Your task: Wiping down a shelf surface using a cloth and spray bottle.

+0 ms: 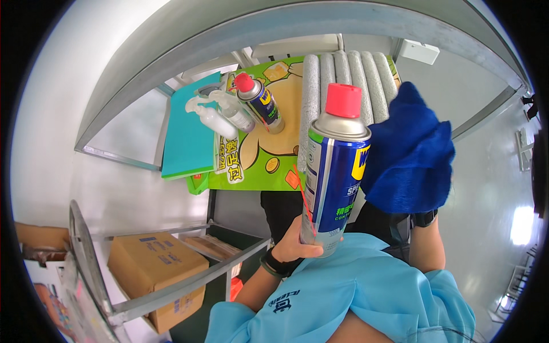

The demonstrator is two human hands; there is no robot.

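Note:
My left hand [296, 242] is wrapped around the lower part of a blue and silver aerosol can [338, 166], which stands upright close to me. The can has a red cap, and a thin red straw lies along its left side. A dark blue cloth [409, 151] hangs over my right hand, which seems to grip it; the fingers are hidden beneath the folds. Cloth and can are side by side, with the cloth on the right. A second red-capped aerosol can [266, 107] is on the green printed board [251, 186] beyond my left hand.
Left of the second can are white pump and spray bottles [213, 119] and a turquoise board [186, 131]. Several silver foam tubes [344, 71] lie side by side at the back. A metal bar [274, 26] arches overhead. Lower left, a cardboard box [154, 266] sits in a metal-framed rack [171, 294].

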